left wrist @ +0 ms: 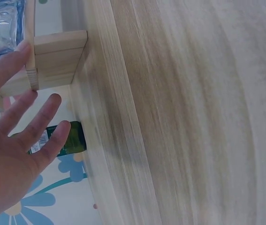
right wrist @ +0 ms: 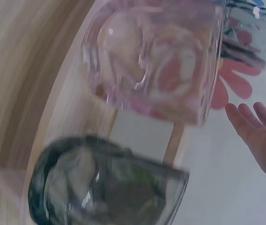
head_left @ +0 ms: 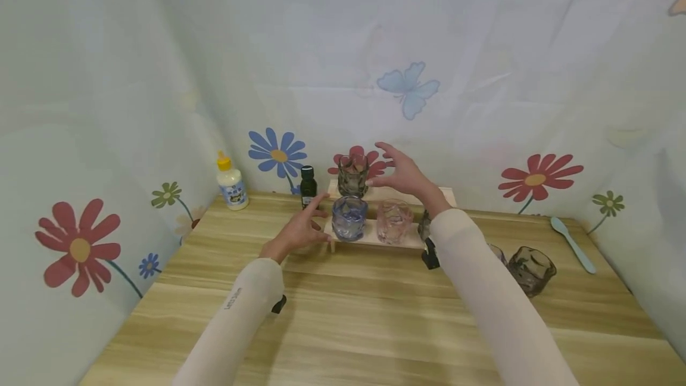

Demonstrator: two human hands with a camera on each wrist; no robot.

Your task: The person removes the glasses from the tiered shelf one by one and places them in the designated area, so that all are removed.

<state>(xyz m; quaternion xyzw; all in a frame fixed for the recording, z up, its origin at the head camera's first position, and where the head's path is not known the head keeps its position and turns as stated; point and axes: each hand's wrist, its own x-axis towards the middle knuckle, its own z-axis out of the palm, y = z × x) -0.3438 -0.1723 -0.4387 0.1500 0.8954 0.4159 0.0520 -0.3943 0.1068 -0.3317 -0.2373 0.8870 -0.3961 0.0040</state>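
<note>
A two-tier wooden shelf (head_left: 372, 232) holds several faceted glasses. On its lower tier are a blue glass (head_left: 349, 220), a pink glass (head_left: 395, 221) and a dark grey glass (right wrist: 109, 187), the last partly behind the right forearm in the head view. Another grey glass (head_left: 352, 179) stands upright on the upper tier. My right hand (head_left: 404, 177) is beside that upper glass, thumb and fingers spread, apparently not gripping it. With fingers spread, my left hand (left wrist: 15, 145) touches the shelf's left end by the blue glass.
A small dark green bottle (head_left: 308, 186) stands behind the left hand. Farther left is a white bottle (head_left: 233, 186) with a yellow cap. Right of the right sleeve are a dark glass (head_left: 532, 270), another glass partly hidden, and a light blue spoon (head_left: 573, 246). A floral curtain backs the table.
</note>
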